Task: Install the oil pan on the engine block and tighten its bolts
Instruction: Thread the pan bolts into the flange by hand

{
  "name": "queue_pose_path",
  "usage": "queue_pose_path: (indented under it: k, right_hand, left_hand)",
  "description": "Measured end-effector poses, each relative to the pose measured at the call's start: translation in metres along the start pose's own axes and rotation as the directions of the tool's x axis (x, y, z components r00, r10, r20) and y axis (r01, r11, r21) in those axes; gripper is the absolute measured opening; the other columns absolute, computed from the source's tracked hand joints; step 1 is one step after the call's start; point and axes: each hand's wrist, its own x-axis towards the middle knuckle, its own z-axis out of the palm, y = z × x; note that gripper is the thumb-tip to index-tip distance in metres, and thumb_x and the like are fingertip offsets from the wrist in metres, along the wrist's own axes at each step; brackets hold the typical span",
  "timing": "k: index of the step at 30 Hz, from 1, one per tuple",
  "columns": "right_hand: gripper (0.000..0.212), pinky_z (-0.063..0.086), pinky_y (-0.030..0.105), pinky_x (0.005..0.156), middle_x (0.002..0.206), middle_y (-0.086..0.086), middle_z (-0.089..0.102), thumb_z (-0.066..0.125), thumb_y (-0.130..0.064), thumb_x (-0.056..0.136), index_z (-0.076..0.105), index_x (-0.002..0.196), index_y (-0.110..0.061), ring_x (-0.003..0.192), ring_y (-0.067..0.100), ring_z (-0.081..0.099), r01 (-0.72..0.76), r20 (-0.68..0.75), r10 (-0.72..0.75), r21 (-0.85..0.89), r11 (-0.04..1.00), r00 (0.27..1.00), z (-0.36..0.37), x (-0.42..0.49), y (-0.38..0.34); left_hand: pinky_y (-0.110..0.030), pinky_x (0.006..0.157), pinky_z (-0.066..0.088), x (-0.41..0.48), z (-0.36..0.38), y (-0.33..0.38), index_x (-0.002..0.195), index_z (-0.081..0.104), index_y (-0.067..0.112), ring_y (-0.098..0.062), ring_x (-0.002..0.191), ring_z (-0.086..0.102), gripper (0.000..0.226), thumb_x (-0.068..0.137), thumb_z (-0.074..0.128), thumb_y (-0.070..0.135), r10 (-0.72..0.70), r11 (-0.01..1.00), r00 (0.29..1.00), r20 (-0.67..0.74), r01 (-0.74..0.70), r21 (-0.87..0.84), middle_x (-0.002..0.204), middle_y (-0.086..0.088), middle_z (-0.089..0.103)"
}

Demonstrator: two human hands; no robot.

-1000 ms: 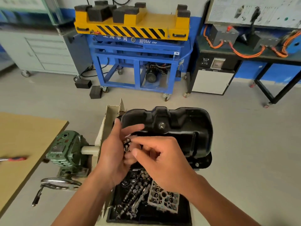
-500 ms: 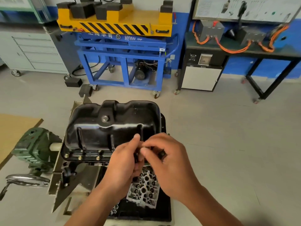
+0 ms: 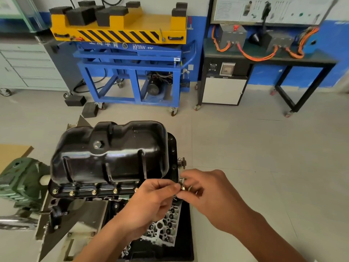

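Got oil pan (image 3: 109,154) sitting sump-up on engine block (image 3: 172,148), row of bolts (image 3: 93,192) seated along its near flange. Pinching one loose bolt (image 3: 182,186) just off the pan's near right corner: right hand (image 3: 213,197) thumb and forefinger closed on it, left hand (image 3: 149,203) fingers curled with thumb and fingertip meeting the same bolt.

One head-worn camera looks forward and down, close above the oil pan (image 3: 109,154).
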Motion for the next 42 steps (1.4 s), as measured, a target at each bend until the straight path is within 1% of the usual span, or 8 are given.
queue_pose_path:
  k: [6,10,12,15,21,24,29,42]
  right_hand:
    - [0.013,0.048,0.014,0.071,0.091,-0.011,0.073,0.072,-0.026,0.090,0.077,0.101,-0.030,0.087,0.018,0.069,0.039,-0.059,-0.023,0.291,0.956,0.998,0.011,0.006,0.016]
    - [0.013,0.051,0.018,0.071,0.094,-0.011,0.074,0.072,-0.029,0.087,0.076,0.098,-0.037,0.088,0.014,0.070,-0.068,-0.098,0.122,0.432,0.899,0.988,0.022,0.015,0.033]
    - [0.019,0.050,0.017,0.072,0.090,-0.013,0.073,0.074,-0.017,0.089,0.076,0.095,-0.034,0.085,0.008,0.068,-0.109,-0.151,0.169,0.340,0.934,0.974,0.028,0.021,0.047]
    - [0.014,0.047,0.013,0.074,0.086,-0.018,0.067,0.073,-0.010,0.089,0.077,0.099,-0.018,0.083,0.002,0.064,-0.079,-0.097,0.088,0.097,0.992,0.991,0.044,0.026,0.062]
    - [0.010,0.048,0.017,0.076,0.087,-0.014,0.060,0.067,-0.011,0.093,0.075,0.099,-0.015,0.082,0.005,0.060,-0.066,-0.021,0.065,-0.028,0.997,0.998,0.070,0.029,0.081]
    - [0.010,0.053,0.022,0.080,0.093,-0.003,0.067,0.065,-0.007,0.094,0.072,0.100,-0.011,0.088,0.010,0.065,-0.197,-0.073,0.207,0.125,0.972,0.976,0.077,0.033,0.090]
    - [0.012,0.059,0.026,0.071,0.095,0.011,0.070,0.057,-0.008,0.100,0.069,0.101,-0.011,0.082,0.014,0.071,-0.393,0.008,0.469,0.557,0.732,0.883,0.086,0.038,0.089]
    - [0.012,0.058,0.028,0.081,0.093,0.000,0.071,0.057,-0.013,0.100,0.068,0.102,-0.019,0.088,0.016,0.070,-0.340,0.006,0.377,0.444,0.829,0.926,0.082,0.045,0.097]
  left_hand:
    - [-0.018,0.037,0.016,0.005,-0.011,-0.001,0.095,0.075,0.005,-0.009,0.046,0.017,0.023,0.087,0.068,0.025,-0.089,0.984,0.996,0.029,0.092,-0.153,0.060,0.000,0.020]
    - [-0.019,0.038,0.021,0.007,-0.015,0.015,0.095,0.078,0.014,-0.010,0.042,0.023,0.022,0.099,0.060,0.025,0.019,0.968,0.996,-0.082,0.002,0.252,0.050,0.005,0.032]
    - [-0.014,0.039,0.027,0.011,-0.021,0.031,0.091,0.077,0.018,-0.005,0.036,0.033,0.021,0.101,0.059,0.023,0.324,0.744,0.934,-0.148,-0.156,0.649,0.045,0.009,0.048]
    - [-0.023,0.052,0.043,0.020,-0.034,0.065,0.095,0.074,0.015,-0.009,0.050,0.052,0.015,0.099,0.059,0.017,0.718,0.360,0.687,-0.113,-0.227,0.905,0.063,0.008,0.066]
    - [-0.044,0.065,0.053,0.052,-0.059,0.084,0.105,0.071,0.011,-0.032,0.073,0.065,0.020,0.102,0.054,0.022,0.824,0.096,0.566,0.033,-0.196,0.976,0.081,-0.005,0.072]
    - [-0.044,0.066,0.054,0.059,-0.070,0.076,0.106,0.071,0.011,-0.034,0.076,0.067,0.020,0.102,0.054,0.021,0.847,0.065,0.529,0.049,-0.194,0.979,0.083,-0.006,0.073]
    - [-0.044,0.058,0.055,0.062,-0.082,0.071,0.103,0.072,0.008,-0.032,0.071,0.069,0.015,0.099,0.059,0.014,0.892,-0.035,0.439,0.108,-0.171,0.985,0.081,-0.006,0.073]
    - [-0.042,0.060,0.055,0.067,-0.087,0.071,0.102,0.072,0.005,-0.031,0.071,0.069,0.014,0.098,0.060,0.011,0.910,-0.024,0.407,0.081,-0.143,0.989,0.083,-0.007,0.074]
